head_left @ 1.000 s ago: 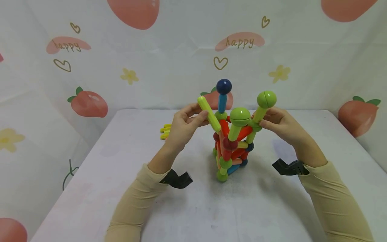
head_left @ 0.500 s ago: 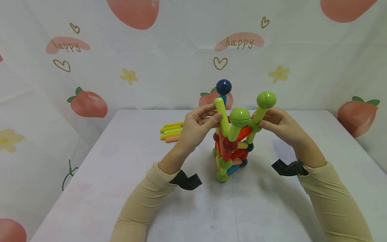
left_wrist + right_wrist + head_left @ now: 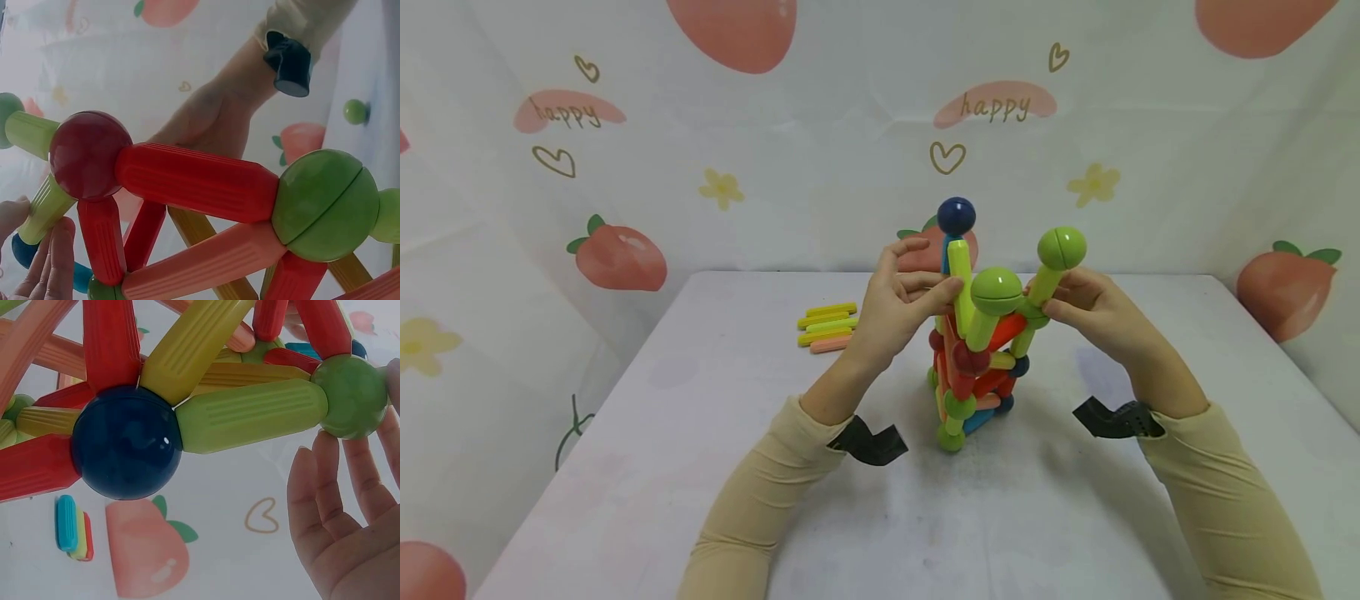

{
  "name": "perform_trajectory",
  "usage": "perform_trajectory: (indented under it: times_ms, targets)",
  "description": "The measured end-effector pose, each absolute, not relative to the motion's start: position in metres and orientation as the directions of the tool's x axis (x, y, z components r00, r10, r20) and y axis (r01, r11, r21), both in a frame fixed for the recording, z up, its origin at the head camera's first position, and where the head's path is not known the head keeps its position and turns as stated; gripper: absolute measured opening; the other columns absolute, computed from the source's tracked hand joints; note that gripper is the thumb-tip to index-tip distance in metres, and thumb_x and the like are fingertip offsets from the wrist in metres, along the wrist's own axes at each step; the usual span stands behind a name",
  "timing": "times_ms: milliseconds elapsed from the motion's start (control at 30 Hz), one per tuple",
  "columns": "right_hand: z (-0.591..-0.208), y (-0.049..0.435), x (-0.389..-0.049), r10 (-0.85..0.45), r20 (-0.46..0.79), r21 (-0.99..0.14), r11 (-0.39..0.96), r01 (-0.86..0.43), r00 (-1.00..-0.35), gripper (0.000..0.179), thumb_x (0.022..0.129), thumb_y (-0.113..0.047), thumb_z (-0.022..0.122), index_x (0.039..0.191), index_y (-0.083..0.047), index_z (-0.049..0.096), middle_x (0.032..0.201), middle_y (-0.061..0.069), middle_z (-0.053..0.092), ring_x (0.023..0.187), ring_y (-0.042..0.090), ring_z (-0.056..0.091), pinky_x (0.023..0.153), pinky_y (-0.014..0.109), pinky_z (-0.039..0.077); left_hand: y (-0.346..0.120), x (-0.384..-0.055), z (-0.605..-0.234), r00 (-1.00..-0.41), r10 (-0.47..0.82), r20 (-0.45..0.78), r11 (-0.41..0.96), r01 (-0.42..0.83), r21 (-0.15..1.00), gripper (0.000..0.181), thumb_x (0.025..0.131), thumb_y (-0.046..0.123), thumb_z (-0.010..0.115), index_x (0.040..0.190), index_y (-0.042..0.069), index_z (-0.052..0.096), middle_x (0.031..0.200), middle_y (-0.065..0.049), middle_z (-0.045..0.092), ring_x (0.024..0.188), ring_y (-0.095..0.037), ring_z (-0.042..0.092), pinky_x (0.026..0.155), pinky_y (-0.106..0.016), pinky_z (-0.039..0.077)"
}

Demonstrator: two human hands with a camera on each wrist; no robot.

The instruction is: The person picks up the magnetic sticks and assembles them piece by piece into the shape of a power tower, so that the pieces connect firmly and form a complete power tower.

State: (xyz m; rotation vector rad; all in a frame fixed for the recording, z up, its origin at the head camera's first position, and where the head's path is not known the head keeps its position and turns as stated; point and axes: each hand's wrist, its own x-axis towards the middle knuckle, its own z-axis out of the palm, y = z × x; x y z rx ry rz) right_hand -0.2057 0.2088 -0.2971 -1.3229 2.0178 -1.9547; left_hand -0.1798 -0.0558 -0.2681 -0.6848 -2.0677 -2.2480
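Note:
A tower of magnetic rods and balls [image 3: 973, 360] stands on the table between the hands. My left hand [image 3: 891, 315] pinches a yellow-green rod [image 3: 961, 283] between thumb and fingers at the tower's upper left. In the left wrist view that rod [image 3: 42, 209] meets a dark red ball [image 3: 89, 155] at one end. My right hand [image 3: 1093, 317] holds the tower's upper right corner at a green ball [image 3: 1032, 312]; the right wrist view has its fingertips against this ball. Two rods topped with green balls and a blue rod with a dark blue ball [image 3: 957, 217] rise above the tower.
Several loose yellow, yellow-green and orange rods [image 3: 827, 327] lie on the table left of the tower. Blue, yellow and red rods [image 3: 75, 528] appear in the right wrist view. A loose green ball [image 3: 356, 111] shows in the left wrist view. A printed cloth hangs behind.
My left hand has moved right with the yellow-green rod, which has turned from slanting to nearly upright against the tower. The loose rods are uncovered. My right hand stays in place.

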Motion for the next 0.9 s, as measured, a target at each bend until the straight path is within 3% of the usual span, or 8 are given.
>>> perform_trajectory:
  times_ms: [167,367,700,900]
  targets:
    - [-0.298,0.208,-0.206,-0.576,0.516,-0.834,-0.168,-0.525,-0.635,0.032,0.091,0.009,0.047,0.115,-0.009,0.059,0.106,-0.004,0.066,0.097,0.007,0.064,0.086,0.020,0.051,-0.057,-0.184,-0.269,-0.894,0.304,0.331,-0.154,0.296,0.942,0.064,0.088,0.001,0.058,0.143,0.013,0.029,0.101,-0.028,0.064,0.073,-0.005,0.067,0.082,-0.036,0.056]
    - [-0.298,0.208,-0.205,-0.574,0.514,-0.835,-0.166,-0.524,-0.637,0.033,0.091,0.010,0.046,0.114,-0.009,0.059,0.106,-0.004,0.067,0.097,0.007,0.064,0.086,0.019,0.051,-0.058,-0.187,-0.270,-0.890,0.328,0.316,-0.157,0.278,0.948,0.056,0.088,0.001,0.058,0.140,0.009,0.038,0.088,-0.004,0.068,0.073,-0.005,0.067,0.080,-0.033,0.057]
    - [-0.297,0.209,-0.206,-0.575,0.507,-0.837,-0.151,-0.525,-0.642,0.032,0.091,0.009,0.046,0.113,-0.010,0.059,0.105,-0.004,0.066,0.097,0.007,0.063,0.085,0.019,0.051,-0.060,-0.194,-0.265,-0.884,0.401,0.239,-0.073,0.229,0.971,0.061,0.089,0.005,0.058,0.144,0.011,0.033,0.102,-0.024,0.064,0.073,-0.006,0.066,0.081,-0.035,0.057]
    - [-0.296,0.208,-0.206,-0.579,0.506,-0.838,-0.155,-0.523,-0.639,0.031,0.091,0.009,0.046,0.111,-0.009,0.059,0.105,-0.003,0.066,0.097,0.008,0.063,0.085,0.020,0.052,-0.061,-0.195,-0.265,-0.881,0.415,0.226,-0.073,0.216,0.974,0.057,0.090,0.006,0.058,0.142,0.011,0.036,0.096,-0.015,0.067,0.073,-0.008,0.066,0.081,-0.037,0.057]
